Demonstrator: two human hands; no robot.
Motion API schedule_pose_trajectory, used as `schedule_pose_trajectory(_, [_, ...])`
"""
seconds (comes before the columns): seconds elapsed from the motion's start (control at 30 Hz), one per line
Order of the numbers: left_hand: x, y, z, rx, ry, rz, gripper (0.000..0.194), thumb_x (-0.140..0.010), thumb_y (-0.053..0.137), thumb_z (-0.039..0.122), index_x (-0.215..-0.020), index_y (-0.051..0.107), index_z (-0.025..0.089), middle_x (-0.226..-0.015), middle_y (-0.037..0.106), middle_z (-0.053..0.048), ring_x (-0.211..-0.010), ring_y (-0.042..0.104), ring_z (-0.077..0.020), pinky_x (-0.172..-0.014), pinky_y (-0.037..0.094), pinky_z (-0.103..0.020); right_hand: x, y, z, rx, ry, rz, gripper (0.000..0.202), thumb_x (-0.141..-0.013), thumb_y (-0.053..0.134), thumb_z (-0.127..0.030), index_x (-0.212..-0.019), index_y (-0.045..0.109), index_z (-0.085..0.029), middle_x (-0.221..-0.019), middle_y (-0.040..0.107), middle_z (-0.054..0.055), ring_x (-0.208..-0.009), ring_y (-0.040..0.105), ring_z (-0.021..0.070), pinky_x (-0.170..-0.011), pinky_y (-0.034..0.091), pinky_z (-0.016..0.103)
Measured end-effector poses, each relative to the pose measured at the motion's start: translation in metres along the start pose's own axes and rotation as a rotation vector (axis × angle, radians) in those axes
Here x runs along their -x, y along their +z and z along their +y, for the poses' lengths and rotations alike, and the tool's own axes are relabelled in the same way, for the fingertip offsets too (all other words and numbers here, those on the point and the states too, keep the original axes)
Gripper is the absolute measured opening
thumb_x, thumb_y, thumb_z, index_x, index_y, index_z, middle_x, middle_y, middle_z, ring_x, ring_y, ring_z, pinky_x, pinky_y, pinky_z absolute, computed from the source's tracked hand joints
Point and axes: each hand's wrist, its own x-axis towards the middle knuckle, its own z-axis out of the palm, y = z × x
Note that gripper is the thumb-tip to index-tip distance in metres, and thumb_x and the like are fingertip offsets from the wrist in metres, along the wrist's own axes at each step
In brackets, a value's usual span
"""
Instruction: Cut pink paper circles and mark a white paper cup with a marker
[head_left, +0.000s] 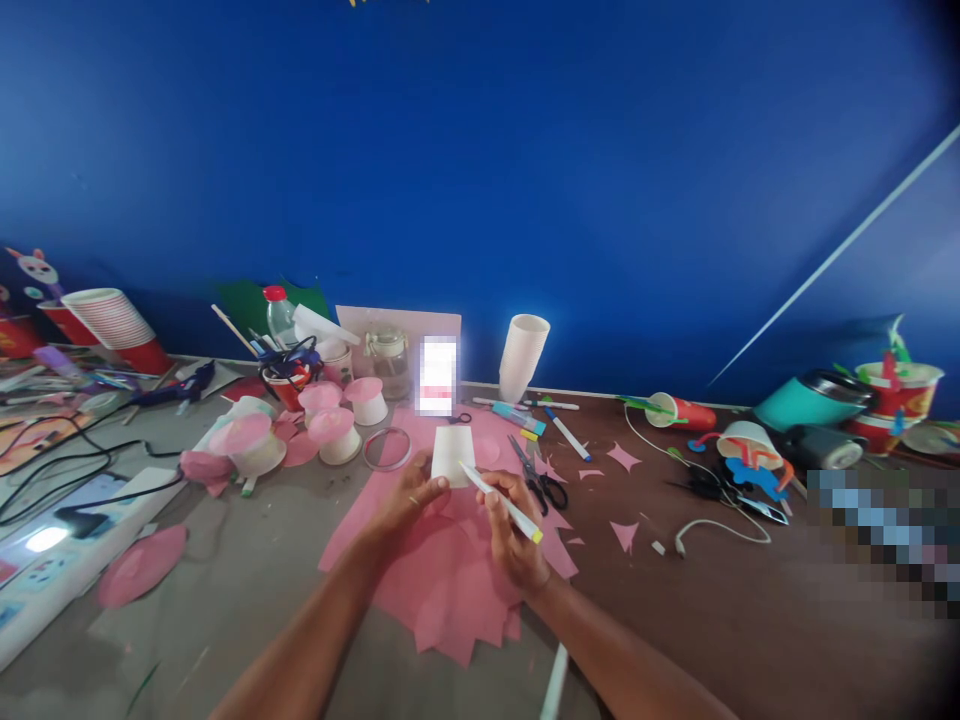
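Note:
My left hand [410, 495] is closed around the lower left of a white paper cup [452, 448], its thumb lying along the cup's lower edge. The cup looks slightly wider at the bottom than at the top. Between the fingers of my right hand [512, 525] is a white marker [512, 512] with a yellow end, slanted so that its tip meets the cup's right side. Whether it has left a mark I cannot make out. Under both hands lie overlapping pink paper sheets [457, 590] with jagged cut edges. Black-handled scissors [541, 480] rest just beyond my right hand.
Behind the cup stand a glowing blurred screen [437, 375] and a leaning stack of white cups [523, 357]. Pink-topped white cups [335, 437] and a tape ring [387, 449] are on the left. A white cable [720, 525] and a red cup [686, 411] lie on the right.

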Motion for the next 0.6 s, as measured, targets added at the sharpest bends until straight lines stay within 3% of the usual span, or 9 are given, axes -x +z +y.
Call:
schedule_pose_trajectory(0.13, [0.0003,-0.0006,0.0006,-0.035,-0.008,-0.003,0.065,-0.088,0.09,0.06,-0.139,0.073,0.024,-0.138,0.078,-0.014,-0.128,0.069,-0.0397,-0.111,0.051,-0.052,0.0,0.0009,0.0015,0.0,-0.004,-0.02,0.033,-0.117,0.057,-0.052,-0.114,0.074,-0.023,-0.102,0.081,0.008,-0.079,0.076,0.0208,-0.073,0.065,0.033])
schedule_pose_trajectory(0.6, [0.0005,0.0025,0.0062,0.041,-0.014,0.009,0.073,-0.08,0.097,0.061,-0.138,0.075,0.022,-0.141,0.079,-0.014,-0.134,0.069,-0.0427,-0.114,0.052,-0.052,-0.0041,0.0033,0.0006,0.037,0.018,0.025,0.037,-0.116,0.054,-0.055,-0.109,0.073,-0.025,-0.091,0.075,0.005,-0.077,0.073,0.0224,-0.074,0.065,0.034])
